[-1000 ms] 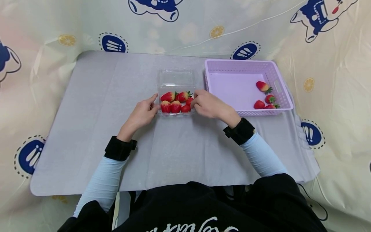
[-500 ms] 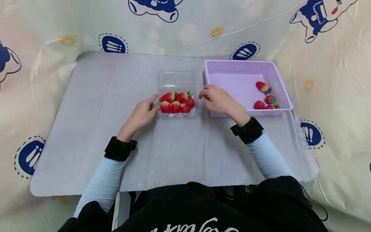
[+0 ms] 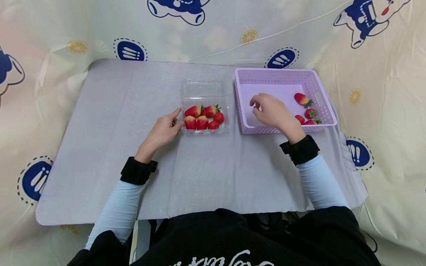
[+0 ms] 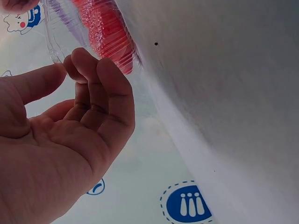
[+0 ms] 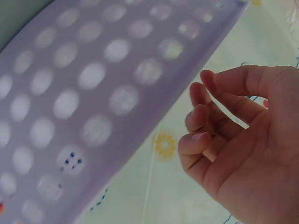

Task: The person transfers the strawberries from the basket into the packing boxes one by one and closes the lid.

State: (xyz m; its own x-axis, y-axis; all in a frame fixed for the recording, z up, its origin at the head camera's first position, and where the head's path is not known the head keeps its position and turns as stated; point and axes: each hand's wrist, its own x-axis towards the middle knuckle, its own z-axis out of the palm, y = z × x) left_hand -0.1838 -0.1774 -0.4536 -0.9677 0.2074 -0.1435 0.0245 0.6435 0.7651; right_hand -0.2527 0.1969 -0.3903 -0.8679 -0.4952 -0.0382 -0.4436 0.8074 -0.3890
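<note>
A clear plastic clamshell box [image 3: 203,79] lies with its lid back on the table, several red strawberries [image 3: 202,122] inside. My left hand [image 3: 164,128] is at the box's left side. In the left wrist view, thumb and fingertips of the left hand [image 4: 88,121] pinch the clear rim, strawberries [image 4: 107,35] showing through the wall. Over the purple basket [image 3: 259,129] hovers my right hand [image 3: 273,112], its fingers loosely bent with nothing between them. The right wrist view has this hand [image 5: 238,121] above the basket's perforated wall [image 5: 88,93]. Several strawberries [image 3: 302,99] lie at the basket's right end.
A grey cloth covers the table [image 3: 110,129]. Behind and at both sides hangs a patterned curtain [image 3: 213,40]. The basket stands right of the box, near the table's back right corner.
My right hand has let go of a strawberry at the box's right side and moved right, over the basket. The left hand has stayed at the box's left edge.
</note>
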